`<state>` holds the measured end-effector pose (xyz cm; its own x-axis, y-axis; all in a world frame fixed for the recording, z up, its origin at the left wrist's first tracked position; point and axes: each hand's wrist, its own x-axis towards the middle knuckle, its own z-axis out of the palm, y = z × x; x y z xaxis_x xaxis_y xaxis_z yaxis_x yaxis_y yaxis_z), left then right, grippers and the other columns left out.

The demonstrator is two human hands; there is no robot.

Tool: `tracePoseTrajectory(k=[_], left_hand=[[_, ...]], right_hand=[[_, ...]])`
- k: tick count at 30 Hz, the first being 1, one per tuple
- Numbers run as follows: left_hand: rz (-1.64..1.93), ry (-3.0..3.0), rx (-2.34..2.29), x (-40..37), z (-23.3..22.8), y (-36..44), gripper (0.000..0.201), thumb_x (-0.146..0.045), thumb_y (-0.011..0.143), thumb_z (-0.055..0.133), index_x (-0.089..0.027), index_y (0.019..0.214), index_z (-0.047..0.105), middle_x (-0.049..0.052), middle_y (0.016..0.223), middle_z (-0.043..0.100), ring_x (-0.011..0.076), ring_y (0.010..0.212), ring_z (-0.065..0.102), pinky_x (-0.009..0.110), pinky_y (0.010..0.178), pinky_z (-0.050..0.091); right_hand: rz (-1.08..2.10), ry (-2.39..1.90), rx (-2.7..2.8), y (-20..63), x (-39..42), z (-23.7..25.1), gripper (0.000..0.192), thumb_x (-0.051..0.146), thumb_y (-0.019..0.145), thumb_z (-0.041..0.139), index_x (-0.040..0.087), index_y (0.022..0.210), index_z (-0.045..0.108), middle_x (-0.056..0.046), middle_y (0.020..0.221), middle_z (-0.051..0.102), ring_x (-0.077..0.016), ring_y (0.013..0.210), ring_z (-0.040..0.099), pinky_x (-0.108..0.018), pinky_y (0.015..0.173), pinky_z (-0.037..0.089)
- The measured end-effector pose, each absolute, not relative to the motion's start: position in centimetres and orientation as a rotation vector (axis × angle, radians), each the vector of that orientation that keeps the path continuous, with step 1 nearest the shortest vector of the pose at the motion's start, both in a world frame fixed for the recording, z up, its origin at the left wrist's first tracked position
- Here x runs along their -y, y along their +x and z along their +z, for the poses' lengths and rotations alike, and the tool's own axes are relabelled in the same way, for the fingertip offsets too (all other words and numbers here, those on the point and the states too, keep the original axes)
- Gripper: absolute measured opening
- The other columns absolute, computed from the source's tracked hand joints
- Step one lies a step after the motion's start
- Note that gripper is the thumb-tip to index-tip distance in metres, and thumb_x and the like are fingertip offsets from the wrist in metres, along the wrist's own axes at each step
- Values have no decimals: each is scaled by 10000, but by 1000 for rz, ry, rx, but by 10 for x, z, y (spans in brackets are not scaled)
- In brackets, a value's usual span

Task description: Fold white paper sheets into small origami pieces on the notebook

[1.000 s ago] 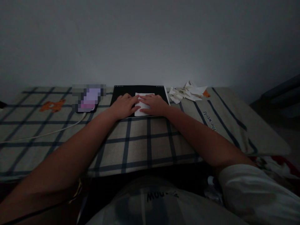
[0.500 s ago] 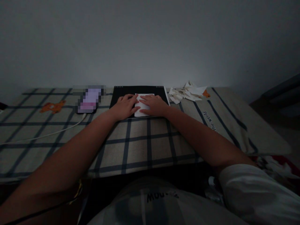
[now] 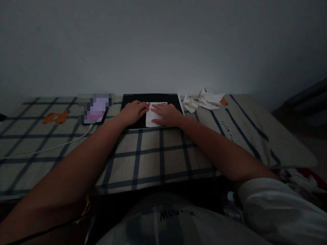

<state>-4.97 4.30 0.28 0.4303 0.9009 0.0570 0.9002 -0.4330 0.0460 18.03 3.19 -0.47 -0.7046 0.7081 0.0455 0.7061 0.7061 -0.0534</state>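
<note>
A folded white sheet of paper (image 3: pixel 150 117) lies flat on a black pad (image 3: pixel 138 124) with punched holes along its far edge. My right hand (image 3: pixel 167 114) rests palm down over the paper's right part, fingers spread across it. At the paper's upper left edge is my left hand (image 3: pixel 134 112), its thumb and fingers drawn together in a pinch on that edge. The exact grip of the fingertips is small and dim.
Torn white paper scraps (image 3: pixel 201 102) lie right of the pad. On the left is a lit phone (image 3: pixel 95 110) with a white cable (image 3: pixel 68 143). A checked cloth (image 3: pixel 150 160) covers the table, which meets a wall (image 3: pixel 153 47). A plastic bottle (image 3: pixel 232 207) stands below the edge.
My left thumb has closed up toward the fingers, and the left hand has shifted slightly left off the paper's surface to its edge. My right hand stays spread on the paper.
</note>
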Motion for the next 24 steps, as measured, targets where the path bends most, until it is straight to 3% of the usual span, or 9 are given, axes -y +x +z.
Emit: tracePoseTrajectory(k=[4, 10, 20, 24], left_hand=[[170, 2661, -1695, -52, 6, -49, 313, -337, 1076, 513, -209, 1237, 748, 139, 1240, 754, 329, 1188, 696, 420, 1014, 535], [190, 2696, -1666, -56, 5, -51, 278, -353, 1065, 553, -230, 1210, 755, 111, 1188, 761, 301, 1153, 702, 374, 991, 529], [114, 2735, -1569, -56, -2, -64, 482, -452, 1090, 524, -200, 1474, 671, 156, 1348, 722, 318, 1275, 669, 422, 1120, 510], [67, 2774, -1438, -60, -1, -71, 556, -474, 1080, 529, -229, 1576, 591, 125, 1461, 704, 312, 1392, 608, 429, 1186, 472]], right_hand=[[58, -1182, 2836, 180, -33, -6, 713, 562, 1095, 516, 152, 1677, 481, -173, 1789, 403, -419, 1593, 426, -641, 1208, 421], [59, -1175, 2835, 181, -33, -6, 712, 568, 1095, 509, 168, 1683, 474, -180, 1784, 410, -422, 1582, 432, -635, 1202, 413], [72, -1176, 2835, 180, -32, -4, 725, 558, 1095, 508, 169, 1703, 445, -170, 1788, 407, -425, 1588, 426, -649, 1205, 415], [70, -1179, 2829, 180, -30, -3, 733, 546, 1091, 526, 167, 1711, 432, -172, 1788, 403, -419, 1581, 435, -643, 1197, 424]])
